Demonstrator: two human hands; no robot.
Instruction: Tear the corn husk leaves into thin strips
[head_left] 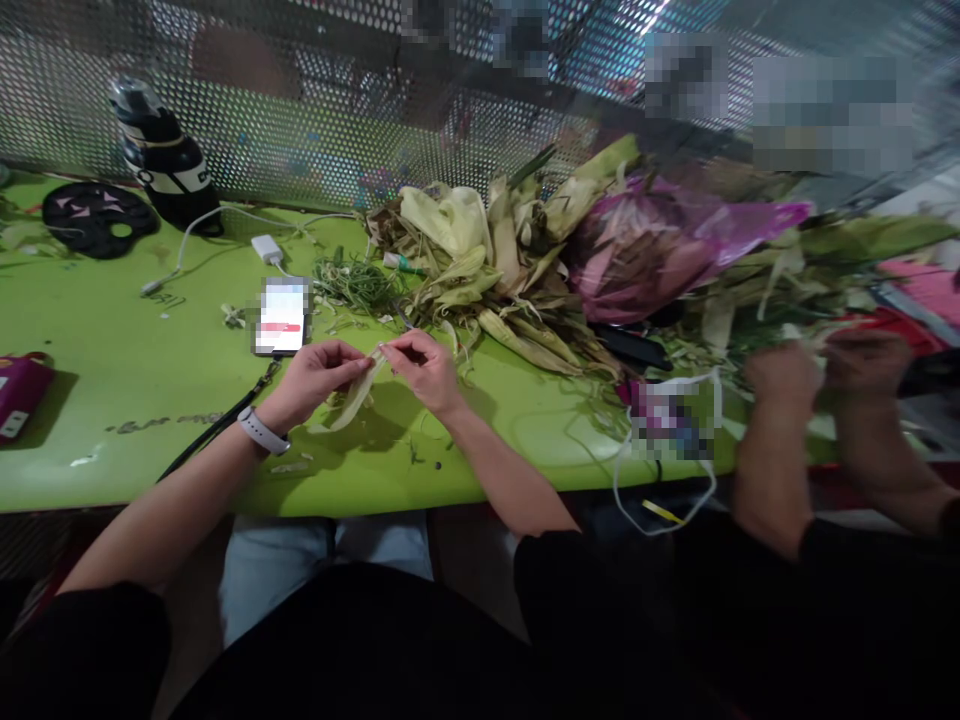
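A pale strip of corn husk (355, 396) is stretched between my hands, its loose end hanging down to the left above the green table. My left hand (321, 377), with a white band on the wrist, pinches it from the left. Fingertips of my right hand (427, 370) are closed on its upper end, almost touching the left fingers. Just behind my hands lie a small heap of thin green strips (358, 280) and a large pile of dried corn husks (502, 260). A lit phone (281, 316) rests beyond my left hand.
A dark bottle (169, 165), black mask (100, 218) and white cable (182, 245) occupy the back left; a purple box (22, 395) is at the left edge. Right of the husks sit a pink plastic bag (637, 250) and a co-worker's blurred hands (784, 375). Perforated metal (300, 110) runs behind.
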